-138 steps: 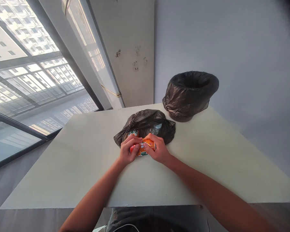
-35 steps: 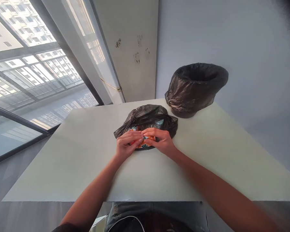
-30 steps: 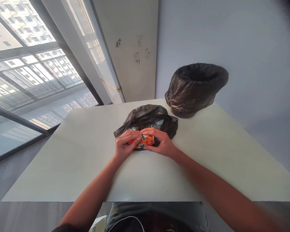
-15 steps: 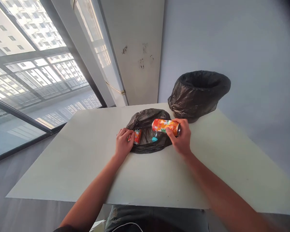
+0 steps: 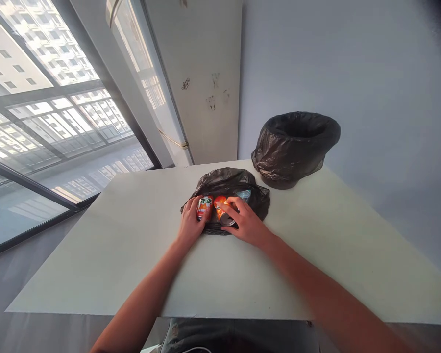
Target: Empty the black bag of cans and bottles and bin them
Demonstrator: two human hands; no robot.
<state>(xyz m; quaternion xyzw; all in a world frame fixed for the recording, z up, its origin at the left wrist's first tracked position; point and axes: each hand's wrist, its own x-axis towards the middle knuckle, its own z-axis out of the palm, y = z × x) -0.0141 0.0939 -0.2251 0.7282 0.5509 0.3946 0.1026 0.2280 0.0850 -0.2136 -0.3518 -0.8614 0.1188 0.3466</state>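
A black plastic bag (image 5: 226, 175) lies spread on the white table (image 5: 132, 245). On it are two orange-red drink cans, side by side. My left hand (image 5: 191, 220) grips the left can (image 5: 205, 206), whose label shows green lettering. My right hand (image 5: 248, 223) is closed around the right can (image 5: 220, 203), which is tilted with its silver end towards me. Beyond my right fingers, a clear bluish plastic item (image 5: 243, 196) rests on the bag; what it is I cannot tell.
A bin lined with a black bag (image 5: 288, 154), its mouth open, stands at the table's back right against the grey wall (image 5: 334, 63). A pale cabinet-like panel (image 5: 206, 59) rises behind the table. Glass windows (image 5: 59, 113) are on the left.
My right hand has brought its can down and left, from above the bag to beside the left can. The left can has turned more upright in my left hand.
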